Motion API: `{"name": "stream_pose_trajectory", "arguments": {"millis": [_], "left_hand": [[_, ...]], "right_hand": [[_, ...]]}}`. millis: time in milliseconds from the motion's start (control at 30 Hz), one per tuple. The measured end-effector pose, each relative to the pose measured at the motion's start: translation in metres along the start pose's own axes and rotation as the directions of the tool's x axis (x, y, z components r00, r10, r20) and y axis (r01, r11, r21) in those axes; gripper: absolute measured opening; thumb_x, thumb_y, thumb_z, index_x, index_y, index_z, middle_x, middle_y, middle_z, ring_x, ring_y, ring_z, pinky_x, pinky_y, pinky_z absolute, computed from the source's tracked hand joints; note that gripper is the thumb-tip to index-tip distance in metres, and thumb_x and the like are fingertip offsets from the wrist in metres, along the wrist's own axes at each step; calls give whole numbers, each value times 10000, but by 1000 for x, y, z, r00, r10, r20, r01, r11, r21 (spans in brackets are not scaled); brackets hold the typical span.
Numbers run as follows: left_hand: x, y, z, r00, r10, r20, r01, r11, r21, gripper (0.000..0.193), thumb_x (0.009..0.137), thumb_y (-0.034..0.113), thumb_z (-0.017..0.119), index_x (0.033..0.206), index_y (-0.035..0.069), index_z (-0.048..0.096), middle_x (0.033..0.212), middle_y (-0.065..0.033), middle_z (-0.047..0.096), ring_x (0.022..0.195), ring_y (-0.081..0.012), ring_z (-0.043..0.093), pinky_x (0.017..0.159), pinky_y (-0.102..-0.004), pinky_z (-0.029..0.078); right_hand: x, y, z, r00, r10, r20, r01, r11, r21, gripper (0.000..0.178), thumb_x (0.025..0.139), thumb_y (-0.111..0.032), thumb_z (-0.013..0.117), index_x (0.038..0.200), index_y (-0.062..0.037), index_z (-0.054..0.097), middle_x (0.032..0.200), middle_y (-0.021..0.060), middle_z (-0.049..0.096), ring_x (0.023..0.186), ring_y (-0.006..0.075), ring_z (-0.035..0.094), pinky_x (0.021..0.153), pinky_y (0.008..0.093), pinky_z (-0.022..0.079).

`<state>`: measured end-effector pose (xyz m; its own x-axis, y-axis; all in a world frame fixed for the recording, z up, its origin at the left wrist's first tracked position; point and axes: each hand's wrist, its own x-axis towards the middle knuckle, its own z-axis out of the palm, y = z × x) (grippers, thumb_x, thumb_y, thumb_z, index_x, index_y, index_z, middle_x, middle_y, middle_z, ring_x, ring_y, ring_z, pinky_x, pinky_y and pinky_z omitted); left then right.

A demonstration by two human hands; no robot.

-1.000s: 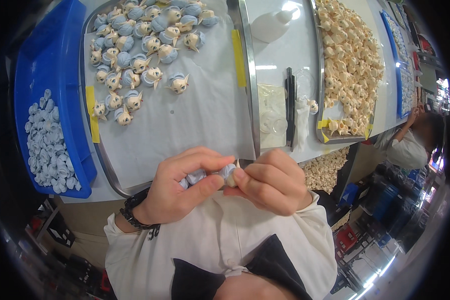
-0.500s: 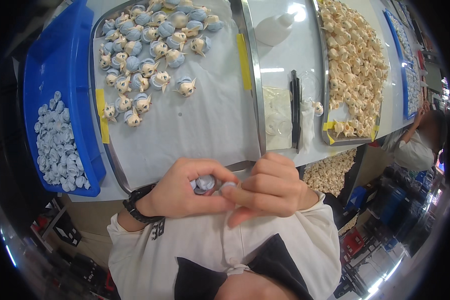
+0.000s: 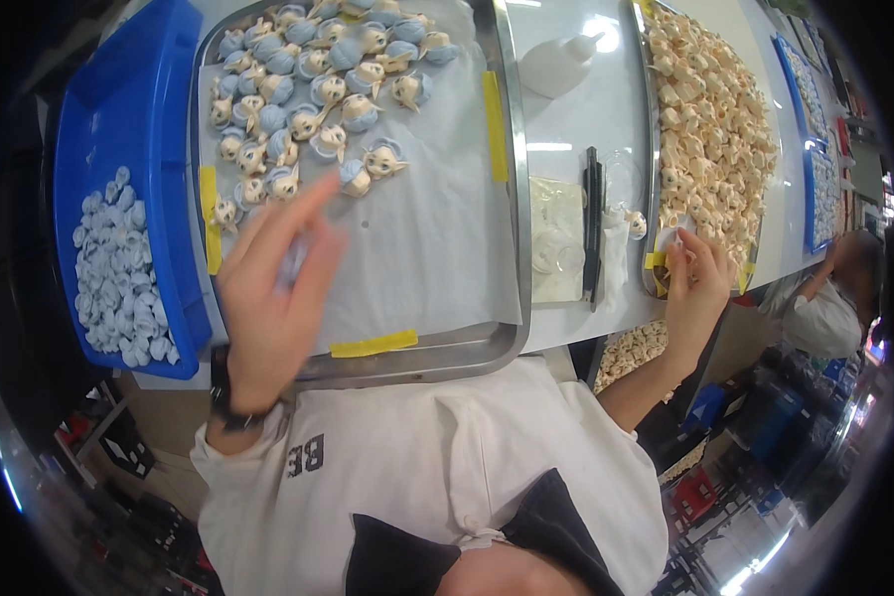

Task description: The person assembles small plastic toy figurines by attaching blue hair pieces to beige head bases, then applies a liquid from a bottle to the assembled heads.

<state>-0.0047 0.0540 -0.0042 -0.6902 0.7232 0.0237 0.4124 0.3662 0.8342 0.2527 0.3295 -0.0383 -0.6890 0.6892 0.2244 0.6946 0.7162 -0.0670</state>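
Note:
My left hand (image 3: pixel 273 293), blurred by motion, is over the near left part of a metal tray (image 3: pixel 522 268) lined with white sheet. A pale blue patch, seemingly hair pieces (image 3: pixel 290 263), shows between its thumb and fingers. Just past its fingertips lies a small doll head with pale blue hair (image 3: pixel 355 179), beside another such doll head (image 3: pixel 382 159). My right hand (image 3: pixel 695 283) is at the near end of a tray of beige doll head parts (image 3: pixel 715 129). Its thumb and fingers are closed in a pinch; what is between them is hard to make out.
At left stands a blue bin (image 3: pixel 174 248) with pale blue hair pieces (image 3: pixel 119 278). Between the trays are a white squeeze bottle (image 3: pixel 558 68), a black tool (image 3: pixel 592 228), a pale square pad (image 3: pixel 556 238) and a single doll head (image 3: pixel 636 223). Another person (image 3: pixel 824 308) sits at far right.
My hands have parted from in front of my chest. The left has moved over the lined tray, where one more haired doll head lies; the right has reached to the beige parts.

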Motion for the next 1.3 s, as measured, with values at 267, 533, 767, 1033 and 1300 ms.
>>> {"name": "stream_pose_trajectory", "arguments": {"millis": [267, 533, 767, 1033, 1300], "left_hand": [[-13, 28, 21, 458, -444, 770, 596, -489, -637, 287, 924, 276, 354, 1014, 32, 474, 774, -92, 538, 518, -147, 487, 446, -217, 372], [-16, 28, 20, 521, 139, 842, 792, 288, -538, 257, 883, 208, 551, 1014, -14, 565, 698, -94, 527, 495, -113, 458, 463, -226, 356], [-20, 20, 33, 816, 251, 521, 176, 749, -638, 292, 776, 197, 702, 986, 17, 609, 775, -56, 499, 638, -128, 452, 556, -244, 358], [-15, 14, 35, 754, 273, 597, 242, 730, -639, 293, 849, 250, 598, 989, -7, 602, 771, -80, 497, 650, -156, 458, 576, -257, 366], [-11, 17, 28, 771, 201, 604, 290, 733, -615, 355, 859, 155, 480, 1144, -52, 529, 796, -89, 508, 695, -153, 485, 636, -249, 397]], "right_hand": [[-7, 4, -7, 987, 130, 98, -152, 951, 268, 230, 749, -8, 664, 975, 3, 621, 1022, 125, 562, 923, 220, 560, 720, 290, 478], [-18, -87, -41, 777, -126, -617, 549, 617, 564, 134, 764, -107, 666, 851, -30, 599, 922, 142, 592, 768, 269, 589, 625, 339, 465], [-7, -144, -17, 733, -465, -496, 659, 304, 688, 263, 590, -194, 731, 769, -48, 606, 738, 59, 571, 618, 202, 531, 501, 291, 372], [-10, -150, -17, 755, -400, -519, 639, 275, 718, 334, 604, -159, 748, 886, -3, 661, 790, 65, 572, 596, 184, 525, 492, 263, 372], [7, -110, -40, 878, -234, -417, 465, 619, 633, 343, 588, -108, 738, 903, 3, 659, 809, 92, 583, 687, 210, 543, 558, 294, 424]]}}
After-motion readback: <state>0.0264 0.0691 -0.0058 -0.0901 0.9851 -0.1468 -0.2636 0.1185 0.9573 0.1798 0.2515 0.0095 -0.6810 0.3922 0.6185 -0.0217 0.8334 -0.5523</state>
